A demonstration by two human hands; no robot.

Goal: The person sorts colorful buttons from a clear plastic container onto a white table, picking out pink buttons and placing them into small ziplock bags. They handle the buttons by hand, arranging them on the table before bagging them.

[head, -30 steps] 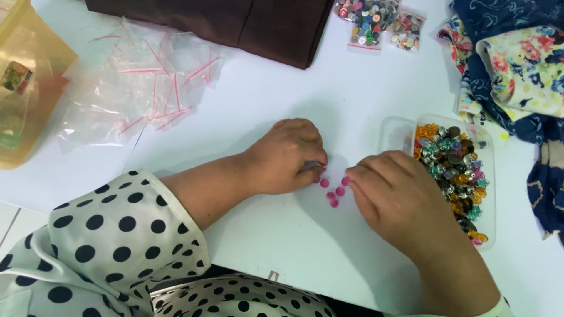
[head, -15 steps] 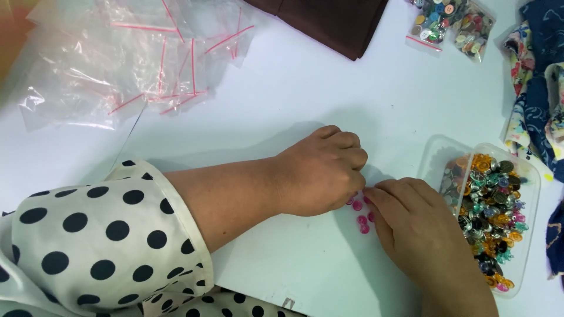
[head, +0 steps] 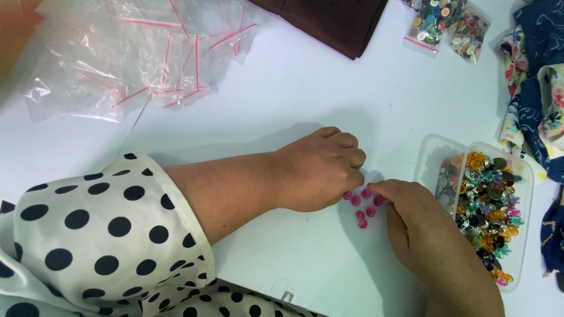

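Several small pink buttons (head: 359, 210) lie in a loose cluster on the white table (head: 305, 100). My left hand (head: 320, 170) rests just left of them, fingers curled into a loose fist with the knuckles over the cluster's upper edge; whether anything is inside it is hidden. My right hand (head: 420, 229) comes in from the lower right, and its fingertips pinch a pink button (head: 377, 200) at the cluster's right edge. A clear plastic tray (head: 523, 176) full of mixed coloured buttons stands right beside my right hand.
A pile of clear zip bags with red strips (head: 141, 58) lies at the upper left. Dark brown cloth (head: 329, 20) and two small bags of buttons (head: 446, 23) sit along the far edge. Patterned blue fabric (head: 537, 88) lies at the right edge.
The view has shifted, so everything sits lower and further right. Both hands stay at the pink buttons; my right fingertips have closed in on the cluster's right edge.
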